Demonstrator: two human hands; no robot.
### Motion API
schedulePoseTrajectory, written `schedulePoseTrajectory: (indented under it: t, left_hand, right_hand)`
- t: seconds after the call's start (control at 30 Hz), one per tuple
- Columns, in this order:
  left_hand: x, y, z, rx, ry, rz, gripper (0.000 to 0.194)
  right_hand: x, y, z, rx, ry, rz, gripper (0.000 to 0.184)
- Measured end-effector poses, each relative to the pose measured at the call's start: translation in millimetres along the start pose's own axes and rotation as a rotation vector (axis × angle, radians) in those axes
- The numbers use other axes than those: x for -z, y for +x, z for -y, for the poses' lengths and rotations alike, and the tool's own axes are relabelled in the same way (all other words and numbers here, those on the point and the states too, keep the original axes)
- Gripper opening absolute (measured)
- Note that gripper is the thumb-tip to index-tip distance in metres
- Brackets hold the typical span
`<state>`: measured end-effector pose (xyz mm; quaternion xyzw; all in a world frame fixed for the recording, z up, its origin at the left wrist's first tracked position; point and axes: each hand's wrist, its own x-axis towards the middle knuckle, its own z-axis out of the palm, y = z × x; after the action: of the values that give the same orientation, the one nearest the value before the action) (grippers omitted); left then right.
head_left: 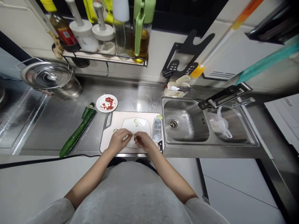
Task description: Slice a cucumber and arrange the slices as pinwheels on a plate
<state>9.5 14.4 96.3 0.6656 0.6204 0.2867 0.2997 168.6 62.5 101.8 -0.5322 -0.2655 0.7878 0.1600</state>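
Observation:
My left hand [120, 140] and my right hand [144, 141] meet over the near part of a white plate [145, 125]. Their fingertips are pinched on a small pale green piece, apparently a cucumber slice [134, 136], mostly hidden by the fingers. Farther up the plate, thin curved cucumber slices [135, 122] form an S shape. The plate rests on a light cutting board [116, 117]. To its right lies a kitchen knife [157, 128] with a wide blade, its black handle towards me. Beside my left hand is a cucumber piece [115, 130], and another cucumber end [159, 117] sits by the blade tip.
A long cucumber [77, 137] and cut pieces lie left of the board. Behind it stands a small plate [99, 100] of chopped red bits. A lidded steel pot [67, 88] is at back left, the double sink [187, 118] at right, a bottle rack [105, 57] above.

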Motion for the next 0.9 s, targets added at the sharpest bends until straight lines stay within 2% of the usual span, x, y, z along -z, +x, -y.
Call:
schedulePoseTrajectory:
  t: [0.1, 0.17, 0.27, 0.33, 0.43, 0.57, 0.67, 0.8, 0.9]
  left_hand:
    - [-7.1, -3, -4, 0.126, -0.140, -0.048, 0.016]
    - [-12.6, -4, -6, 0.266, -0.354, -0.050, 0.021]
    - [-19.0, -3, -6, 0.486, -0.691, -0.008, 0.032]
    - [-20.7, -1, -4, 0.603, -0.833, 0.045, 0.034]
    - [-20.4, 3, 0, 0.694, -1.000, 0.120, 0.040]
    - [-20.3, 8, 5, 0.689, -1.078, 0.118, 0.046]
    - [-25.1, 17, 11, 0.583, -1.022, 0.074, 0.046]
    - [-37.8, 37, 23, 0.429, -0.869, -0.046, 0.038]
    - [-46.2, 54, 31, 0.394, -0.656, -0.105, 0.026]
  right_hand:
    - [2, 0, -2, 0.052, -0.041, -0.002, 0.009]
    - [4, 0, -2, 0.122, -0.112, -0.004, 0.011]
    - [9, 0, -1, 0.238, -0.278, -0.005, 0.013]
    - [13, 1, 0, 0.328, -0.392, -0.006, 0.014]
    - [20, 7, 1, 0.430, -0.526, 0.035, 0.014]
    - [30, 18, 4, 0.423, -0.596, 0.070, 0.015]
    - [36, 28, 10, 0.409, -0.583, 0.028, 0.015]
    - [44, 49, 20, 0.385, -0.590, -0.008, 0.014]
    - [49, 68, 28, 0.392, -0.655, -0.055, 0.011]
